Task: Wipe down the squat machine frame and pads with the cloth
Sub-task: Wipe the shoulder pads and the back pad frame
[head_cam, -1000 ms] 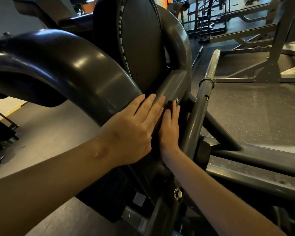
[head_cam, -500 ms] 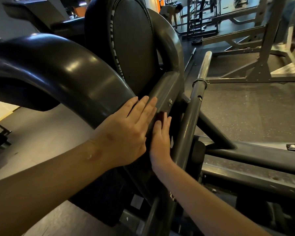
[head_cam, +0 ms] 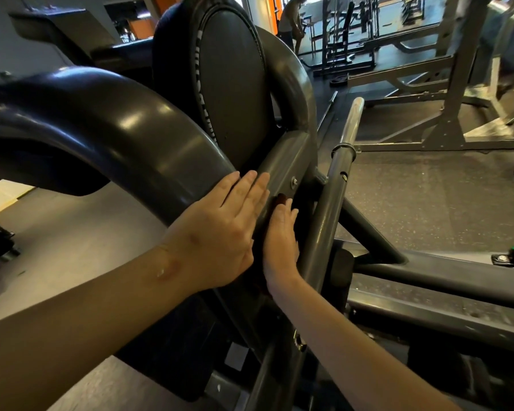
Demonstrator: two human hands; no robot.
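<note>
The left hand (head_cam: 217,232) lies flat, fingers straight and together, on the grey frame beam (head_cam: 285,161) of the squat machine, right where the curved shoulder pad (head_cam: 101,126) meets it. The right hand (head_cam: 281,241) presses edge-on against the beam's side, fingers also straight. A dark reddish scrap (head_cam: 280,199) shows past its fingertips, probably the cloth, though mostly hidden. The round back pad (head_cam: 229,84) rises behind. A steel sleeve bar (head_cam: 343,143) slants just beside the right hand, crowding it. Beyond lie the rubber floor (head_cam: 428,197), a rack (head_cam: 451,114) and a distant person (head_cam: 291,19).
</note>
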